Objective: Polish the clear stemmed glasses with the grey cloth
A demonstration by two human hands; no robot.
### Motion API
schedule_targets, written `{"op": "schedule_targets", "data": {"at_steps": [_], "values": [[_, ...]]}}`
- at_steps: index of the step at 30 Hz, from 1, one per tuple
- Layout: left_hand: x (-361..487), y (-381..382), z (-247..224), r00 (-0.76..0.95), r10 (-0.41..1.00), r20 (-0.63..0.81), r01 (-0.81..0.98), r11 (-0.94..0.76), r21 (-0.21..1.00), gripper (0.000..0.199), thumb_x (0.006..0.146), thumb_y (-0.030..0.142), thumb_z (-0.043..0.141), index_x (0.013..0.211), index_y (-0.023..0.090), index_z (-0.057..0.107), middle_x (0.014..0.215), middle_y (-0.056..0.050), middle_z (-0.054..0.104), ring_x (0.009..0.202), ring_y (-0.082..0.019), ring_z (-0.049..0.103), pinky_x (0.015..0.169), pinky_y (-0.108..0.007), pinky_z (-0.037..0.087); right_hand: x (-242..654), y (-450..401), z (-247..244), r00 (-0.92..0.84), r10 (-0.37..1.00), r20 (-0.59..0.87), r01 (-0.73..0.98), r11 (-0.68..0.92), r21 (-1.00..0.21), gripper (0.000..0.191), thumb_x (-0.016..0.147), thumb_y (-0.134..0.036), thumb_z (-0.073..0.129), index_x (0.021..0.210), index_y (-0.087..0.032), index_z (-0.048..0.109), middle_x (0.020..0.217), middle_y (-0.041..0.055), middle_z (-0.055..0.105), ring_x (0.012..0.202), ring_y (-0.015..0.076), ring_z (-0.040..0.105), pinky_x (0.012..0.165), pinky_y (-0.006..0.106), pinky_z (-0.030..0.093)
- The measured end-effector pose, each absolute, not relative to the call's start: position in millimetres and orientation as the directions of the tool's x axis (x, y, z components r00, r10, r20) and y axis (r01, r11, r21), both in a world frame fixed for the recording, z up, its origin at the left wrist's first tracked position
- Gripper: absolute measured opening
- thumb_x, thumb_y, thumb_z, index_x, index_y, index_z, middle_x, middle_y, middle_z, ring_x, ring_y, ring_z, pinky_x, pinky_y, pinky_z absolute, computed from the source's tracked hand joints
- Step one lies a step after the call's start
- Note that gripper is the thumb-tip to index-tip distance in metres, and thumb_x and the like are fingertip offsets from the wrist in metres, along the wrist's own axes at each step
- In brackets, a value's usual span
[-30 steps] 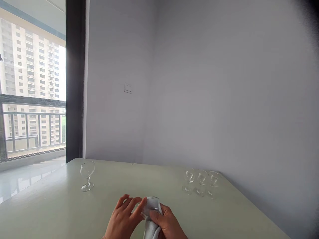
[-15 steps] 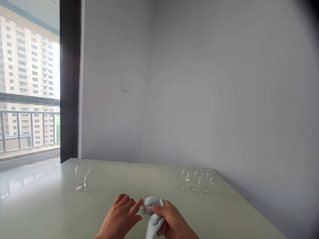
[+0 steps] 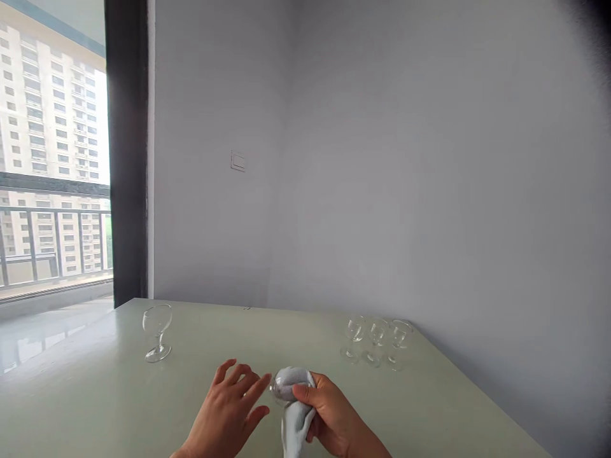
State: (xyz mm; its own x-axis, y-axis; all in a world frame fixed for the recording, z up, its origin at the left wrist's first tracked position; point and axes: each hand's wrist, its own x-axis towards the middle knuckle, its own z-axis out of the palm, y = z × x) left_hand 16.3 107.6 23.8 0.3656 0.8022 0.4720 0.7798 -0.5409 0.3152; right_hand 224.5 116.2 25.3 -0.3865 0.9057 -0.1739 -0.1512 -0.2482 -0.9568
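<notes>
Low in the middle of the view, my right hand [image 3: 331, 410] is closed around a light grey cloth [image 3: 296, 420] and a clear glass [image 3: 277, 389]. Part of the cloth bunches at the glass bowl, with my thumb pressed on it, and the rest hangs down below. Whether the cloth is inside or around the bowl is hard to make out. My left hand [image 3: 229, 407] is open, fingers spread, holding nothing. Its index fingertip is right beside the glass, and I cannot tell if they touch.
One stemmed glass [image 3: 157, 323] stands upright at the left of the pale green table [image 3: 214, 331]. Three more stemmed glasses [image 3: 377, 334] stand in a row near the far right corner. Grey walls [image 3: 382, 159] border the table's back and right side.
My left fingers have spread further apart, and the hand has shifted slightly left. The cloth and glass in my right hand have turned a little. The whole view has tilted slightly.
</notes>
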Motion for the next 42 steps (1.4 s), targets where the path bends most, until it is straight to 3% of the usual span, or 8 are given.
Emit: {"op": "schedule_targets", "data": {"at_steps": [4,9,12,17,22,30,34,42], "values": [[20.3,103.9,24.1,0.461,0.761,0.457,0.791,-0.586,0.179,0.02,0.087,0.031,0.047,0.099,0.025,0.062,0.074,-0.001,0.065,0.071,-0.02,0.055,0.073,-0.037,0.041,217.2,119.3,21.5,-0.431,0.894,-0.125,-0.211,-0.235,-0.949,0.043,0.064,-0.047,0.07,0.088,-0.014,0.059,0.05,-0.0069,0.045,0.036,0.0064,0.038,0.033,0.017,0.026],[16.6,108.0,29.0,0.413,0.911,0.002,0.498,-0.228,0.837,0.026,0.079,0.042,0.052,0.082,0.017,0.061,0.053,0.004,0.052,0.048,-0.011,0.044,0.048,-0.022,0.034,237.8,107.2,50.2,-0.6,0.8,-0.003,0.009,0.003,-1.0,0.037,0.061,-0.041,0.075,0.085,-0.014,0.065,0.064,-0.0036,0.055,0.055,0.0092,0.048,0.05,0.019,0.036],[15.1,108.2,31.8,0.528,0.836,-0.151,0.44,-0.117,0.89,0.035,0.078,0.048,0.048,0.08,0.015,0.059,0.051,0.002,0.053,0.044,-0.011,0.044,0.045,-0.023,0.036,245.1,107.1,51.1,-0.637,0.769,-0.045,0.091,0.016,-0.996,0.033,0.058,-0.032,0.077,0.084,-0.016,0.065,0.066,-0.0036,0.057,0.059,0.0109,0.051,0.052,0.02,0.037],[25.8,103.5,22.2,0.385,0.843,0.375,0.762,-0.52,0.386,0.029,0.081,0.026,0.053,0.11,0.022,0.055,0.094,-0.005,0.065,0.089,-0.024,0.056,0.088,-0.044,0.037,227.5,117.8,23.4,-0.395,0.904,-0.166,-0.053,-0.203,-0.978,0.035,0.067,-0.04,0.067,0.088,-0.014,0.06,0.052,-0.0053,0.05,0.039,0.0082,0.043,0.035,0.018,0.029],[26.1,106.1,9.8,0.503,0.701,0.506,0.803,-0.595,0.027,0.01,0.085,0.025,0.053,0.094,0.021,0.057,0.072,0.001,0.063,0.062,-0.017,0.056,0.058,-0.028,0.04,219.0,113.2,27.0,-0.507,0.858,-0.084,-0.153,-0.185,-0.971,0.042,0.069,-0.043,0.065,0.097,-0.012,0.058,0.053,-0.0052,0.048,0.039,0.007,0.04,0.034,0.016,0.025],[24.1,103.7,24.9,0.458,0.889,-0.011,0.491,-0.243,0.837,0.021,0.072,0.038,0.064,0.074,0.018,0.056,0.053,0.007,0.049,0.047,-0.008,0.041,0.044,-0.019,0.028,251.4,106.7,55.7,-0.719,0.686,-0.109,0.184,0.037,-0.982,0.026,0.058,-0.03,0.075,0.078,-0.016,0.064,0.064,-0.0046,0.053,0.059,0.0106,0.045,0.055,0.02,0.034],[27.7,103.1,28.2,0.615,0.773,-0.157,0.279,-0.027,0.96,0.057,0.061,0.071,0.057,0.078,0.016,0.054,0.052,0.004,0.052,0.042,-0.008,0.042,0.038,-0.018,0.03,257.8,107.2,64.6,-0.749,0.658,-0.074,0.213,0.134,-0.968,0.016,0.062,-0.023,0.069,0.075,-0.016,0.065,0.066,-0.0042,0.053,0.063,0.012,0.047,0.058,0.022,0.036],[31.4,97.6,17.2,0.335,0.789,0.516,0.793,-0.531,0.297,0.038,0.083,0.04,0.054,0.118,0.026,0.051,0.085,-0.003,0.067,0.076,-0.021,0.059,0.072,-0.032,0.043,231.5,109.1,53.2,-0.527,0.849,0.04,-0.053,0.015,-0.999,0.019,0.067,-0.025,0.065,0.082,-0.014,0.066,0.058,-0.0034,0.045,0.052,0.0095,0.039,0.049,0.021,0.031]]}}
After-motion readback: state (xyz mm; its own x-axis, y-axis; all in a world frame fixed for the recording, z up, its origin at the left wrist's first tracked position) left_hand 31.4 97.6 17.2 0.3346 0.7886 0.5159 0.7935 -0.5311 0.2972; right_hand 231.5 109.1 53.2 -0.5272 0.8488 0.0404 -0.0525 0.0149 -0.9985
